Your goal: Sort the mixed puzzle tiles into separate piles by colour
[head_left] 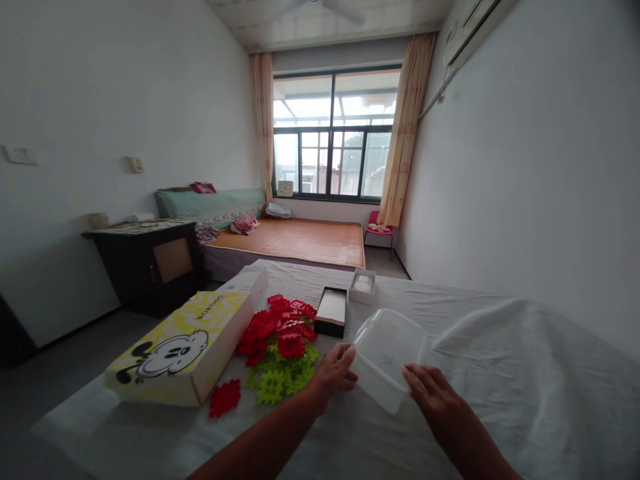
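Note:
A translucent plastic container (387, 347) is between my two hands, low over the cloth. The fingers of my left hand (331, 377) are closed at its left edge, with the thumb side toward me partly hidden. Along the opposite edge, my right hand (433, 390) grips the rim with its fingers together. Left of the container lies a heap of red interlocking plastic pieces (287, 320), with green interlocking pieces (285, 377) in front of it. One red piece (225, 398) lies apart, near the yellow box.
A yellow-and-white box (200, 333) with a cartoon dog stands at the left. Beyond the container are an open black-edged box (331, 310) and a small white box (363, 285). Grey cloth (500, 373) covers the surface, wrinkled at the right. A bed (310, 240) stands behind.

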A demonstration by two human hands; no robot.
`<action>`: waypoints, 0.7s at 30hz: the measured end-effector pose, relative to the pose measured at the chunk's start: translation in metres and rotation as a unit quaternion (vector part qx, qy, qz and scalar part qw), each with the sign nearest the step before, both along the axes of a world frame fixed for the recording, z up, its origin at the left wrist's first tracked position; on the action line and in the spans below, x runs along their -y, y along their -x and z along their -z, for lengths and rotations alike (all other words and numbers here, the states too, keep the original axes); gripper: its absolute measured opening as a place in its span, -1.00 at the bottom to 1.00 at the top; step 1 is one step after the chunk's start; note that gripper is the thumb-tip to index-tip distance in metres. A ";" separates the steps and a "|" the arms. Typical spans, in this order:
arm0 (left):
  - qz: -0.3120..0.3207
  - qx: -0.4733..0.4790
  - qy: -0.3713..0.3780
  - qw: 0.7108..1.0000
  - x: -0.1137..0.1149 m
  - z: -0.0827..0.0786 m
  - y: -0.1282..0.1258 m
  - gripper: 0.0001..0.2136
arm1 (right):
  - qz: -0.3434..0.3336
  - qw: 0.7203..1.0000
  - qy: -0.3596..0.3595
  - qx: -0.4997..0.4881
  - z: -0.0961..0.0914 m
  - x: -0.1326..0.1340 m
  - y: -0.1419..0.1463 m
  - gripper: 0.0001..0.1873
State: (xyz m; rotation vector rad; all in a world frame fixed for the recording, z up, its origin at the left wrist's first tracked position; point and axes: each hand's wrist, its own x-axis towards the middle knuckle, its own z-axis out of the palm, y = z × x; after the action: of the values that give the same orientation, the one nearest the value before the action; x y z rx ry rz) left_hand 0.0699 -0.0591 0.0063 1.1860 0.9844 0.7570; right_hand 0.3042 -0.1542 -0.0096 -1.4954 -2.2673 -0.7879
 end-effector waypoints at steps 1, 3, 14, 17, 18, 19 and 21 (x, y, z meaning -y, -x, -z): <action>0.000 -0.004 0.003 1.000 0.000 0.000 -0.001 -0.50 | -0.015 1.000 0.001 0.001 0.002 0.001 -0.004 -0.41; -0.007 -0.011 0.008 1.000 -0.001 0.001 -0.002 -0.50 | -0.042 0.999 0.001 -0.003 0.004 0.004 -0.013 -0.36; 0.044 -0.006 0.015 0.999 0.001 0.002 -0.007 -0.48 | -0.096 0.991 0.065 -0.062 -0.008 0.010 -0.020 -0.44; 0.026 -0.019 0.018 0.999 0.002 0.000 -0.008 -0.42 | -0.117 0.984 0.107 -0.086 -0.011 0.012 -0.020 -0.45; 0.024 -0.027 0.017 0.999 0.002 -0.001 -0.008 -0.39 | -0.128 0.980 0.119 -0.099 -0.012 0.013 -0.022 -0.47; 0.025 -0.034 0.014 0.999 0.002 -0.002 -0.008 -0.36 | -0.136 0.975 0.130 -0.117 -0.013 0.013 -0.023 -0.49; 0.038 -0.048 0.007 0.998 0.002 -0.004 -0.008 -0.36 | -0.118 0.965 0.139 -0.186 -0.010 0.014 -0.026 -0.56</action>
State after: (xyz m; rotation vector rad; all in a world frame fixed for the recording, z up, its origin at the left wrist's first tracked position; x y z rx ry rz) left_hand 0.0776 -0.0609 0.0107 1.2490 1.0162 0.6372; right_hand 0.3302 -0.1685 0.0007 -1.3114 -2.2647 -0.1077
